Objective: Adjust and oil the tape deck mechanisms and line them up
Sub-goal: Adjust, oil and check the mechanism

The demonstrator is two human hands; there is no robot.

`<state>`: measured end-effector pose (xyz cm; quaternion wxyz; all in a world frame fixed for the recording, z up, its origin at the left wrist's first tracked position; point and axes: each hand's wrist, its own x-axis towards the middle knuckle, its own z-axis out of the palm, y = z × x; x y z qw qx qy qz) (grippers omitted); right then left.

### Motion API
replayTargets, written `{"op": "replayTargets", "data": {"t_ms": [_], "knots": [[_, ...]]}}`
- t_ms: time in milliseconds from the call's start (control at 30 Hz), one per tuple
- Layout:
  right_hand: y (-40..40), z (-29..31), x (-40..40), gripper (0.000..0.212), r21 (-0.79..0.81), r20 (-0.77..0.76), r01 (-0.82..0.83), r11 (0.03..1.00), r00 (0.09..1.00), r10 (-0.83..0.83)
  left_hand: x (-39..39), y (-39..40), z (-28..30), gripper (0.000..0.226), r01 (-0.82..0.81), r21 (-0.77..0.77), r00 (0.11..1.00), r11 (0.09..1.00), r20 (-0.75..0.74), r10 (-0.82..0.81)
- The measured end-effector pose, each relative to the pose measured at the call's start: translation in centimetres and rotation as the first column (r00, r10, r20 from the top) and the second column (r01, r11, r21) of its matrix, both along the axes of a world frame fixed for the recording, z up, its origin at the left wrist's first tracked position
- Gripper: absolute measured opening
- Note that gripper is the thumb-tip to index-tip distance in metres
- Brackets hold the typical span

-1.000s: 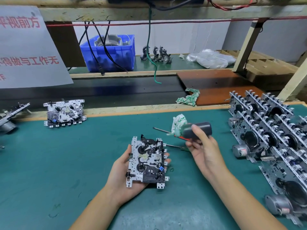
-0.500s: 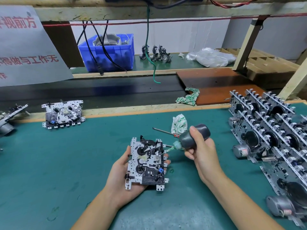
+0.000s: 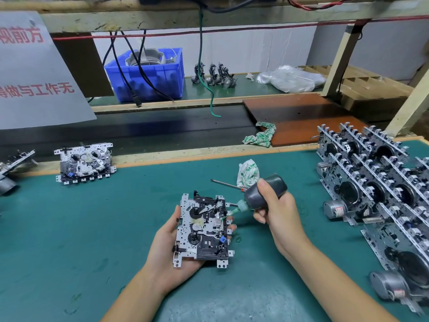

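A silver and black tape deck mechanism (image 3: 202, 230) lies face up in my left hand (image 3: 167, 247), which cups it from below over the green mat. My right hand (image 3: 277, 213) grips a dark oil bottle (image 3: 264, 192), tilted so its green nozzle tip touches the mechanism's right edge. Another mechanism (image 3: 84, 162) lies flat at the mat's far left. Several mechanisms with motors stand lined up in rows (image 3: 380, 189) on the right.
A red-handled screwdriver (image 3: 226, 184) and a crumpled rag (image 3: 248, 172) lie behind the bottle. A second rag (image 3: 261, 134) sits by the brown board (image 3: 299, 117). A blue crate (image 3: 148, 74) and hanging cables are beyond the conveyor. A part-seen mechanism (image 3: 11, 166) sits at the left edge.
My right hand has lowered and tilted the oil bottle leftward, bringing its nozzle from above the mat down to the right edge of the held mechanism.
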<state>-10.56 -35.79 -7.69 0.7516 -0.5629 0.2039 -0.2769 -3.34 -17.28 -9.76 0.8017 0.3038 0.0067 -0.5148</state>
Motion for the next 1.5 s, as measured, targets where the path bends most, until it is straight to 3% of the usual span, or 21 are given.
{"op": "replayTargets", "data": {"t_ms": [333,467,700,867,1000,1133,1233,1300,1333,1433,1500], "knots": [[0.2,0.0,-0.1,0.026,-0.02,0.029,0.001,1.0,1.0,-0.001,0.0,-0.1,0.1,0.064,-0.007,0.011,1.0,1.0,-0.015,0.008],[-0.2,0.6,-0.4,0.047,-0.036,0.043,0.017,0.999,0.999,-0.015,0.0,-0.1,0.2,0.069,0.004,0.061,0.999,0.998,0.053,-0.007],[-3.1,0.3,-0.4,0.037,-0.335,-0.057,0.097,0.937,0.991,-0.123,-0.3,-0.1,0.0,0.092,0.009,0.109,0.998,0.994,0.06,-0.016],[-3.7,-0.8,-0.1,0.042,-0.529,-0.146,0.049,0.847,0.978,-0.148,-0.5,-0.1,0.3,0.09,0.014,0.077,0.997,0.997,0.071,-0.019],[-3.5,-1.2,-0.1,0.046,-0.597,-0.182,0.031,0.802,0.968,-0.173,-0.5,-0.1,0.3,0.088,0.014,0.074,0.997,0.997,0.08,-0.02],[-4.3,-1.2,-0.3,0.049,-0.657,-0.189,0.151,0.738,0.915,-0.356,-0.6,-0.1,0.5,0.086,0.03,0.067,0.995,0.997,0.096,-0.036],[-5.1,-1.5,-0.4,0.049,-0.675,-0.306,0.067,0.735,0.881,-0.361,-0.7,-0.1,0.6,0.084,0.042,0.057,0.994,0.997,0.1,-0.048],[-4.8,-1.2,-0.6,0.055,-0.673,-0.295,0.091,0.734,0.877,-0.38,-0.7,-0.1,0.7,0.083,0.074,0.05,0.991,0.996,0.109,-0.079],[-4.3,-0.7,-0.7,0.057,-0.704,-0.208,0.172,0.689,0.878,-0.431,-0.7,-0.1,0.8,0.084,0.09,0.05,0.988,0.995,0.117,-0.096],[-3.2,1.0,-1.6,0.035,-0.835,0.173,0.384,0.394,0.863,-0.475,-0.8,-0.1,1.0,0.083,0.131,0.059,0.981,0.99,0.137,-0.138],[-2.4,2.0,-2.3,0.024,-0.913,0.11,0.222,0.343,0.941,-0.319,-0.7,0.0,1.2,0.081,0.151,0.068,0.977,0.986,0.142,-0.16]]}}
